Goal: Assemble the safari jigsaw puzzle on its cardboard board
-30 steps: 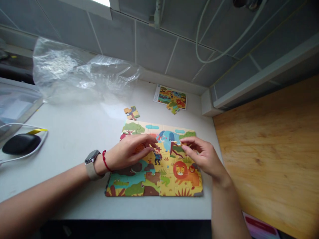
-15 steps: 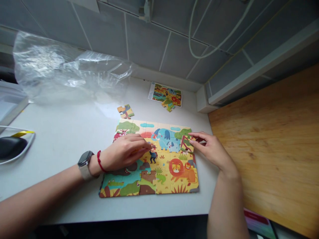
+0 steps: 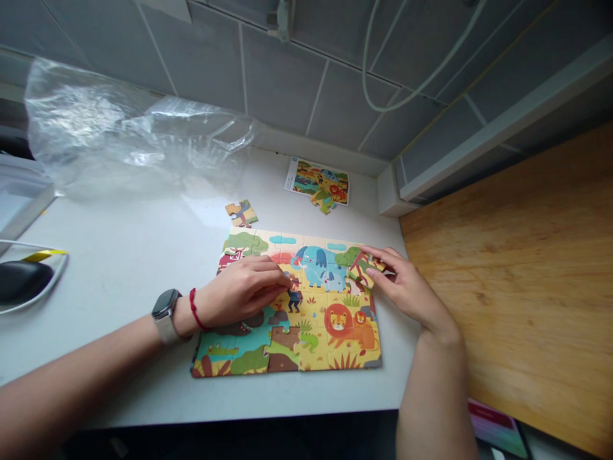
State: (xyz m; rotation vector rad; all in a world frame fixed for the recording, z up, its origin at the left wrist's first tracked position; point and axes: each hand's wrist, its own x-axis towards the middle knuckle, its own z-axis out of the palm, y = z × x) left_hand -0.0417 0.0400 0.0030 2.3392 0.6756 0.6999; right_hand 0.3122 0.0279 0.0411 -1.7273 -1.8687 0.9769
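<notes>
A colourful animal jigsaw puzzle [image 3: 313, 332] lies on the white table, with elephants, lions and a crocodile on it. My right hand [image 3: 395, 275] pinches a puzzle piece [image 3: 364, 269] between thumb and fingers over the puzzle's upper right edge. That piece is tilted and overlaps the picture beside the elephants. My left hand [image 3: 253, 287] rests on the left part of the puzzle, its fingers bent together near the small explorer figure. What its fingertips hold, if anything, is hidden. At the lower middle a brown and green area shows uneven piece outlines.
Behind the puzzle lie a loose piece [image 3: 242, 213] and another piece [image 3: 324, 201] overlapping a small reference picture card [image 3: 301, 179]. A crumpled clear plastic bag [image 3: 138, 140] sits at the back left. A black mouse [image 3: 23, 283] is far left, a wooden surface [image 3: 527, 275] right.
My right hand has turned the puzzle piece and shifted it slightly right, tilting it more. My left hand has stayed nearly still.
</notes>
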